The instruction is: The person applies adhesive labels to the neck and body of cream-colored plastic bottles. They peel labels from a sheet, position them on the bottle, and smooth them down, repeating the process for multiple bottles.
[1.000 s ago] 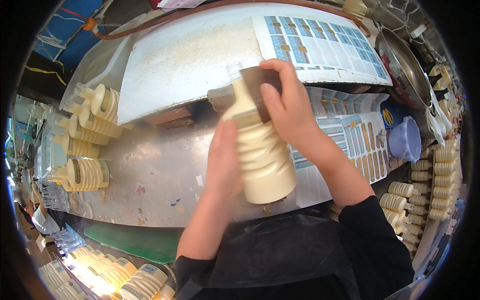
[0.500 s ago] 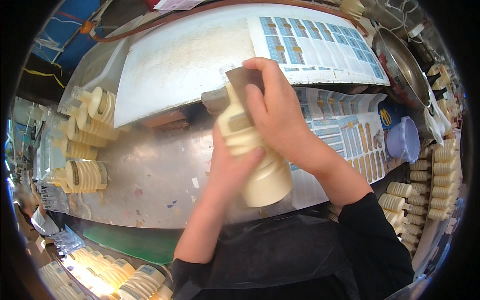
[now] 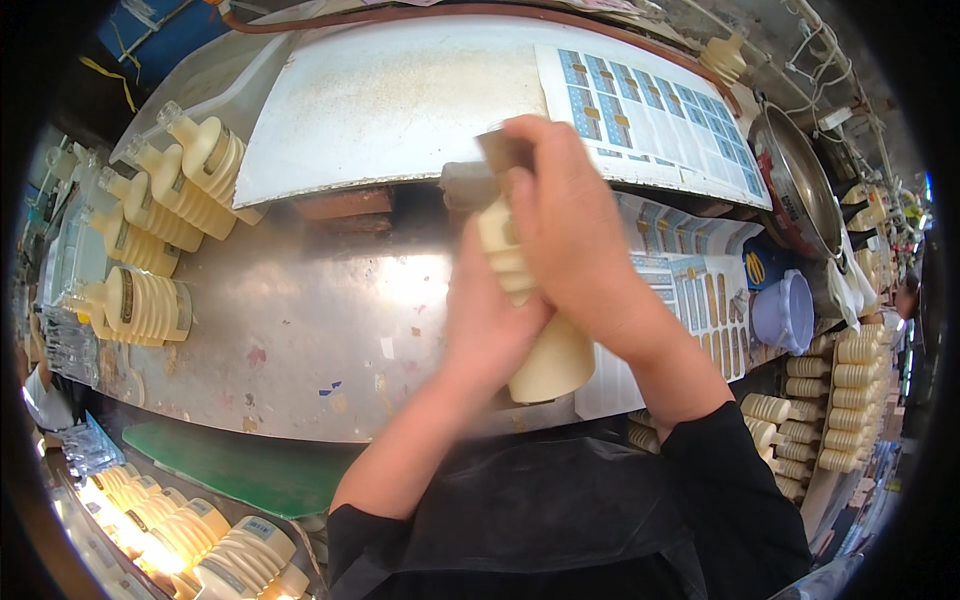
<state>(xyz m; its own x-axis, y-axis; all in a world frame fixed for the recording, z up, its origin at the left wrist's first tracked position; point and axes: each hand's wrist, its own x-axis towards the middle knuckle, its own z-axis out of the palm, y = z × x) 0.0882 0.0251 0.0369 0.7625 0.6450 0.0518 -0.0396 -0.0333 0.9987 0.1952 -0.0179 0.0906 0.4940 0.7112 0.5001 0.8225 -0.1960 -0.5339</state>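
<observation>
A cream ribbed bottle point(image 3: 553, 368) leans over the metal table in front of me, its neck away from me. My left hand point(image 3: 488, 318) is closed round its middle, blurred by motion. My right hand point(image 3: 572, 230) grips a flat grey-brown scraper point(image 3: 505, 152) between thumb and fingers, beside the bottle's upper part. That hand covers much of the bottle's right side, and the neck is mostly hidden. Just behind the bottle, a grey block point(image 3: 468, 187) sits at the edge of the white board point(image 3: 400, 100).
Label sheets point(image 3: 650, 110) lie on the board and on the table point(image 3: 290, 330) at right. Several bottles point(image 3: 150, 305) stand or lean at left; more are below left and stacked at right. A lilac bucket point(image 3: 785, 312) and a metal pan point(image 3: 795, 175) are at right.
The bottle and both hands have shifted slightly right in the view, and the whole view has turned a little. My left hand now covers more of the bottle's middle.
</observation>
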